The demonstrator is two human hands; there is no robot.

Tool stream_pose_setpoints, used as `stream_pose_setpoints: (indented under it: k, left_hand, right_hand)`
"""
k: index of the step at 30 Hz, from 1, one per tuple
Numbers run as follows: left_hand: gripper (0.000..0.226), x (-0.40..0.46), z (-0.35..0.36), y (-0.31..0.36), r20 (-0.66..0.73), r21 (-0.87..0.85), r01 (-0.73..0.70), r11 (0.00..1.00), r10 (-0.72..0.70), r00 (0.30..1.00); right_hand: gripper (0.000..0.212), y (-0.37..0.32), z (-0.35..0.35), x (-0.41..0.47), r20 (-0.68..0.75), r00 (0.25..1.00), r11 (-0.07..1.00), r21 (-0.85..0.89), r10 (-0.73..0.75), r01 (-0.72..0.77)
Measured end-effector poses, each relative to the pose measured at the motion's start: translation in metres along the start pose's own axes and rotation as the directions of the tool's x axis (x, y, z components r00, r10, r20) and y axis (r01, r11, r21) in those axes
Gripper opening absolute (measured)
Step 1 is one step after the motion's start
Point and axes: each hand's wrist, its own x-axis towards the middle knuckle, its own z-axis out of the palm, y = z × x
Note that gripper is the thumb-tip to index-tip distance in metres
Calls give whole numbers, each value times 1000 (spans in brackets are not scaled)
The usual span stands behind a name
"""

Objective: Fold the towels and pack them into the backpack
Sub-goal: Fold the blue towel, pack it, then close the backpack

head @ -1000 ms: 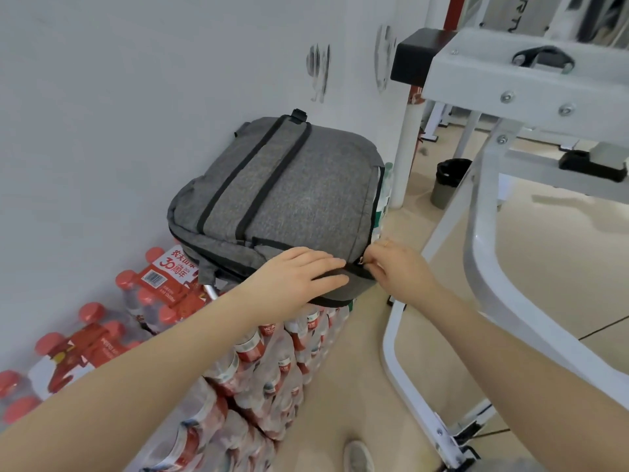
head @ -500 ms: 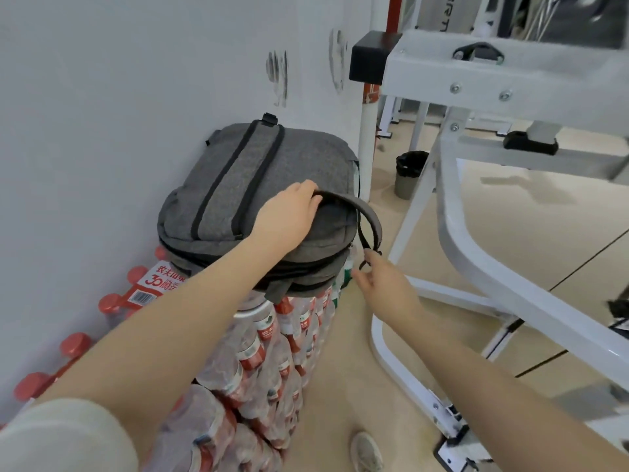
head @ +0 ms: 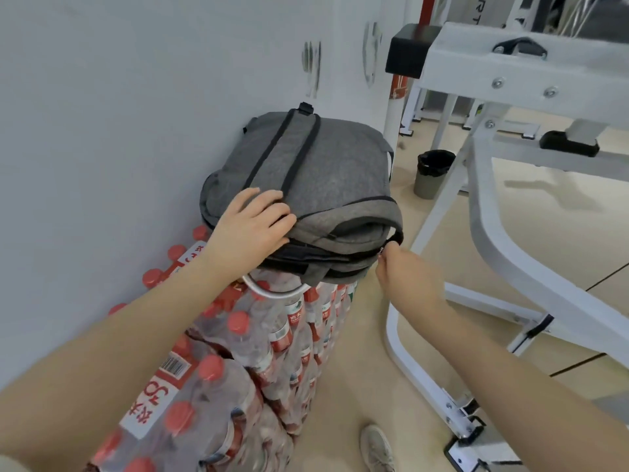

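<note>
The right hand point(head: 403, 272) is closed in a pinch at the near right corner of the grey fabric backpack with two black straps point(head: 326, 178), its fingertips meeting on what appears to be a small zipper pull; the pull itself is too small to make out clearly. The left hand point(head: 253, 226) lies palm down on the near left part of the backpack's top, fingers spread and nearly straight, pressing the fabric without curling round anything. Between the two hands the top flap stands partly lifted from the body along the near edge, and a dark gap shows under it; the contents cannot be seen, and no towels can be made out. The backpack lies flat on a stack of shrink-wrapped packs of clear water bottles with red caps and red labels point(head: 272, 335), set against a pale grey wall point(head: 119, 114). A curved silver metal ring point(head: 269, 292) shows just under the backpack's near edge. To the right stands a white metal equipment frame point(head: 493, 233) on a beige floor point(head: 374, 386). A small dark waste bin point(head: 430, 173) sits beyond the frame's leg. A grey shoe point(head: 376, 447) is at the bottom edge.
</note>
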Motion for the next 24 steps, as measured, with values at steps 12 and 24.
stream_pose_setpoints:
  k: [12, 24]
  left_hand:
    - [37, -58, -4, 7, 103, -427, 314, 848, -299, 949]
    - [60, -50, 5, 72, 658, -591, 675, -442, -748, 88]
  right_hand:
    - [51, -88, -8, -23, -52, 891, 873, -234, -452, 429]
    - [12, -109, -96, 69, 773, 358, 797, 297, -525, 526]
